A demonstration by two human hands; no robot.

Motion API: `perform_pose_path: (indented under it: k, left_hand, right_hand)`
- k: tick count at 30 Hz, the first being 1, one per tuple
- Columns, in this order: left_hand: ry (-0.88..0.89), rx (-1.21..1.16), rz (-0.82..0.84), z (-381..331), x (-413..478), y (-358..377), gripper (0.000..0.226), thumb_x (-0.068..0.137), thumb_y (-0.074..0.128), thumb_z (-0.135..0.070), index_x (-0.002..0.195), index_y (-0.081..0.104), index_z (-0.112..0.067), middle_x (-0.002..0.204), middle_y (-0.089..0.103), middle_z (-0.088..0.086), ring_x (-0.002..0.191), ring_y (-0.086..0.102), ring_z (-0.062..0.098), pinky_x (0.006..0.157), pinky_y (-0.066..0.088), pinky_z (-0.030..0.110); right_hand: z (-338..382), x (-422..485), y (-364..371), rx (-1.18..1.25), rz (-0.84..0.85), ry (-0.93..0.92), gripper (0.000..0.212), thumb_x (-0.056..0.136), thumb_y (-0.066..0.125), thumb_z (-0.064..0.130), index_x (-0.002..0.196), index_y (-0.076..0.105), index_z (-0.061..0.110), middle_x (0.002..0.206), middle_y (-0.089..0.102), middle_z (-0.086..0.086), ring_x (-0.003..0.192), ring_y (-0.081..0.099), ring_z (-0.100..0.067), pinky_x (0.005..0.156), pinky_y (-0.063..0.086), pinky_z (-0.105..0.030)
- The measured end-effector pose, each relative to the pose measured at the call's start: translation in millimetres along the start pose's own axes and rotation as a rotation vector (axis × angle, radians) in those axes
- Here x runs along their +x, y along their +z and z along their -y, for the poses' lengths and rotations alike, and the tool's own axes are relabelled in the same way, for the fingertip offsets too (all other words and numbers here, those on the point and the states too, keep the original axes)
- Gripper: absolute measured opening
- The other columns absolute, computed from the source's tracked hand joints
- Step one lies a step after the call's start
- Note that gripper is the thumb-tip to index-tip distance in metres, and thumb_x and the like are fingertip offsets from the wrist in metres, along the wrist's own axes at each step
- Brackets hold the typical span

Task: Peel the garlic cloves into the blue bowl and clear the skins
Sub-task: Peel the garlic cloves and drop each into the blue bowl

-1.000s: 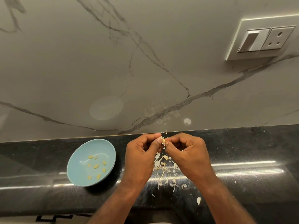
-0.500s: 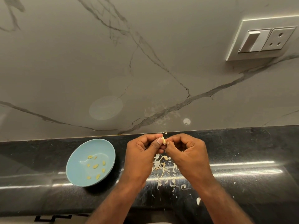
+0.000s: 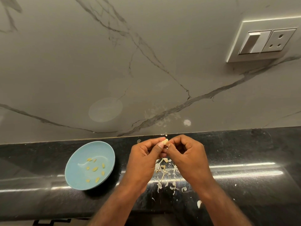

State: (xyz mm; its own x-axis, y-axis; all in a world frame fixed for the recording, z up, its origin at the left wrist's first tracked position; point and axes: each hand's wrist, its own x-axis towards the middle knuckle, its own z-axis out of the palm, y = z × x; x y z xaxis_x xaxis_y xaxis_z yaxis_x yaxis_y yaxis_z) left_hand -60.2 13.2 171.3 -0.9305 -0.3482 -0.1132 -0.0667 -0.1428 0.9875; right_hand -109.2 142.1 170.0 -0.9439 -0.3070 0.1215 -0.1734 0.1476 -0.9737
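My left hand [image 3: 144, 159] and my right hand [image 3: 189, 158] meet fingertip to fingertip above the black counter [image 3: 244, 152]. Both pinch one small pale garlic clove [image 3: 165, 141], which shows between the thumbs. Under the hands lies a scatter of papery garlic skins [image 3: 164, 173] with a thin dry stem among them. To the left stands the blue bowl [image 3: 76, 180], holding several peeled yellowish cloves [image 3: 95, 169].
A grey marble backsplash rises right behind the counter, with a switch and socket plate [image 3: 263, 41] at the upper right. One stray skin flake [image 3: 199, 203] lies near the counter's front edge. The counter stretches dark and glossy to the right.
The hands have stayed in place; the fingers have shifted slightly and more of the clove shows between the thumbs. Bowl and skins have not moved.
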Motion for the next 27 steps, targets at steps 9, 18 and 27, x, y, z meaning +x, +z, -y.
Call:
perform_pose_path:
  k: [9, 18, 27]
  left_hand:
    - [-0.019, -0.076, -0.077, 3, 3, 0, 0.016, 0.093, 0.062, -0.006, 0.104, 0.074, -0.008, 0.088, 0.076, 0.013, 0.079, 0.070, 0.019, 0.074, 0.058, 0.024]
    - [-0.067, -0.109, -0.084, -1, 4, 0, 0.012, 0.088, 0.067, -0.006, 0.098, 0.075, -0.006, 0.087, 0.076, 0.014, 0.078, 0.071, 0.020, 0.071, 0.059, 0.025]
    - [0.002, 0.054, -0.043, -7, 5, -3, 0.010, 0.083, 0.074, -0.012, 0.093, 0.076, -0.011, 0.085, 0.076, 0.006, 0.080, 0.073, 0.019, 0.071, 0.057, 0.024]
  right_hand:
    - [-1, 6, -7, 0.304, 0.007, 0.082, 0.018, 0.083, 0.060, 0.015, 0.071, 0.071, 0.020, 0.065, 0.066, -0.008, 0.061, 0.062, -0.022, 0.059, 0.053, -0.031]
    - [-13, 15, -22, -0.062, -0.057, 0.142, 0.035, 0.088, 0.073, 0.009, 0.110, 0.070, 0.035, 0.099, 0.070, 0.017, 0.098, 0.066, -0.004, 0.088, 0.055, -0.029]
    - [-3, 9, -17, 0.118, 0.141, 0.091, 0.011, 0.082, 0.075, 0.027, 0.091, 0.077, 0.022, 0.086, 0.076, -0.001, 0.083, 0.072, -0.019, 0.077, 0.059, -0.031]
